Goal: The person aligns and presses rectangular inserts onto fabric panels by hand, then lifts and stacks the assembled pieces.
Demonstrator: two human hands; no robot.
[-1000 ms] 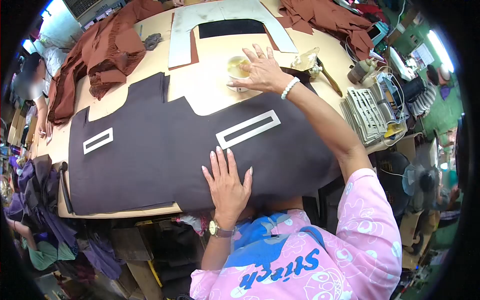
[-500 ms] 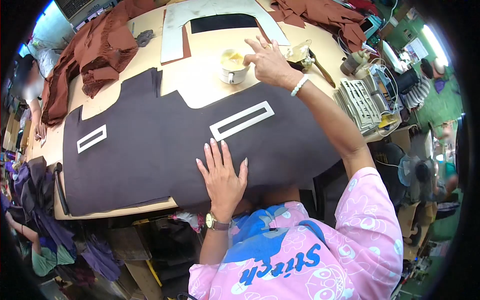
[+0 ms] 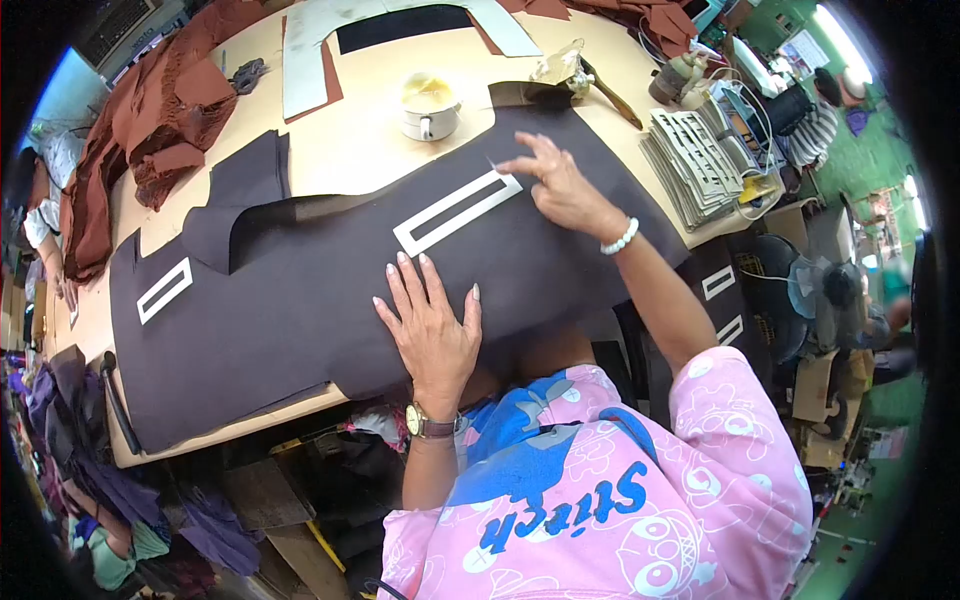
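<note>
Near the middle of the frame, the left hand (image 3: 436, 335) lies flat, fingers spread, on dark fabric (image 3: 310, 300), grasping nothing. Farther up, right of centre, the right hand's (image 3: 566, 195) half-curled fingers meet a white rectangle (image 3: 462, 220); whether they grip, I cannot tell. A cup (image 3: 430, 122) stands upper centre.

The dark sheet (image 3: 300, 310) at centre looks to me like smooth matt cloth, the white slotted piece (image 3: 464, 219) on it matt, the cup (image 3: 418, 124) at upper centre glossy, the rust-red cloth (image 3: 190, 135) at upper left rough.
</note>
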